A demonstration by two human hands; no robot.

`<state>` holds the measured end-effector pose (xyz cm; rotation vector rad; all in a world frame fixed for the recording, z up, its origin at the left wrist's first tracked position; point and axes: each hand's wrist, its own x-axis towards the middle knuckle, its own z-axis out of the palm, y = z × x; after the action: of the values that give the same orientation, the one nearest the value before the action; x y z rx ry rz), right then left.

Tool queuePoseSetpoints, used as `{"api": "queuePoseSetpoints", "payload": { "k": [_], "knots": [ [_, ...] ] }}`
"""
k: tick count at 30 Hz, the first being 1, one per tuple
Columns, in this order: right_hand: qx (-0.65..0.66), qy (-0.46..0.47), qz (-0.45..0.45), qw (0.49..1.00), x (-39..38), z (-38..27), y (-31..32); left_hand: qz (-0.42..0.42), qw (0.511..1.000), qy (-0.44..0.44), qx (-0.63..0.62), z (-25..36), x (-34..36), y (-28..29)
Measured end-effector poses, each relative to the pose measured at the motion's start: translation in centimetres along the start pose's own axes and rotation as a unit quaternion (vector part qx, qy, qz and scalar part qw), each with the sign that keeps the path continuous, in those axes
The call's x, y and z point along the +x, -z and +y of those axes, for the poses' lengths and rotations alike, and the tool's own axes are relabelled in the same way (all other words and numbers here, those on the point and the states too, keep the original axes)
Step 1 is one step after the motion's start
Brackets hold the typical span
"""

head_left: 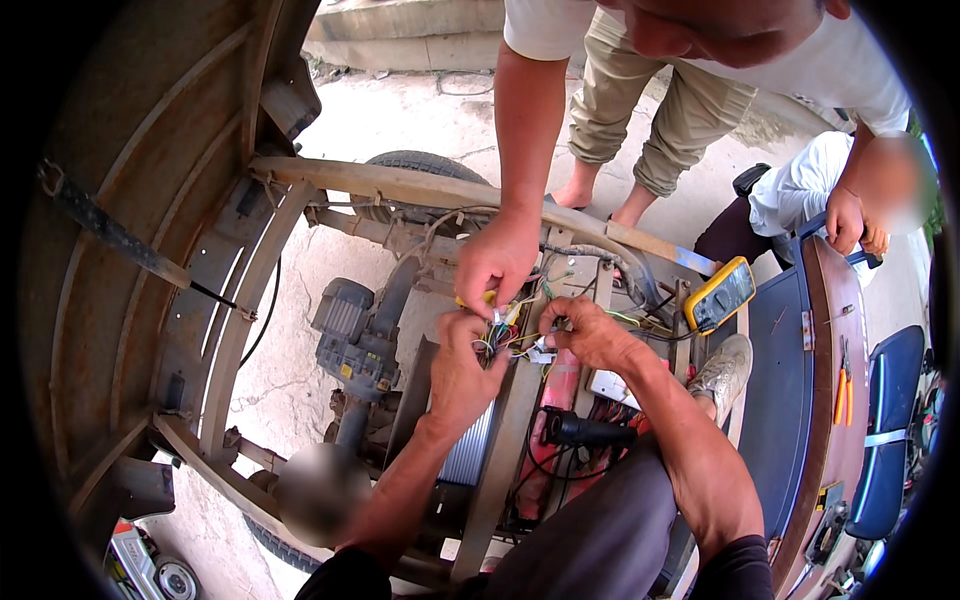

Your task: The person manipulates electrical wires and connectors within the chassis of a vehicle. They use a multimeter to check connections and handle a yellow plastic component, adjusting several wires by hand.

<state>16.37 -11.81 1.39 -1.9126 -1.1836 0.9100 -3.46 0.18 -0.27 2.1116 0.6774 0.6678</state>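
My left hand [462, 370] is closed around a bundle of thin coloured wires [493, 347] above the open frame of a vehicle. To its right, my right hand [592, 335] pinches a white plastic wire connector [541, 352] between thumb and fingers. A co-worker's hand [497, 258] reaches down from above and grips a small white piece among the same wires, close to my left fingertips. Below my left wrist lies a finned silver metal box [470, 450]. Exactly which wires my fingers pinch is partly hidden.
A yellow multimeter [722, 294] leans on the frame at right. Orange-handled pliers [846, 388] lie on a brown panel [825, 420]. A motor [350, 335] sits on the axle at left, beside the raised rusty cargo bed [120, 220]. Another person [800, 190] crouches at far right.
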Motion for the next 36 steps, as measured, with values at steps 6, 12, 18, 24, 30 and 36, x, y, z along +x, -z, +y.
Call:
{"api": "queuePoseSetpoints", "payload": {
  "k": [6, 12, 18, 24, 30, 36],
  "knots": [
    [0.036, -0.009, -0.027, 0.999, -0.1, 0.5, 0.1, -0.079, 0.993, -0.066, 0.056, -0.2, -0.1, -0.3],
    [0.153, -0.069, -0.022, 0.986, -0.1, 0.4, 0.3, -0.081, 0.996, 0.001, -0.045, -0.9, 0.4, -0.5],
    [0.250, -0.085, 0.030, 0.964, 0.5, 1.3, -0.3, -0.069, 0.996, 0.020, -0.056, -1.1, 0.7, -0.4],
    [0.142, -0.126, 0.011, 0.982, 0.3, 0.9, 0.2, -0.047, 0.991, 0.075, -0.097, -0.9, 0.9, -0.4],
    [-0.238, -0.001, 0.016, 0.971, -0.7, -5.1, -1.9, -0.007, 0.969, 0.164, -0.186, -2.7, 1.2, 0.1],
    [-0.191, 0.039, -0.092, 0.976, -0.2, -2.3, -0.8, -0.054, 0.963, 0.206, -0.167, -2.0, 1.7, 1.3]
  ]
}}
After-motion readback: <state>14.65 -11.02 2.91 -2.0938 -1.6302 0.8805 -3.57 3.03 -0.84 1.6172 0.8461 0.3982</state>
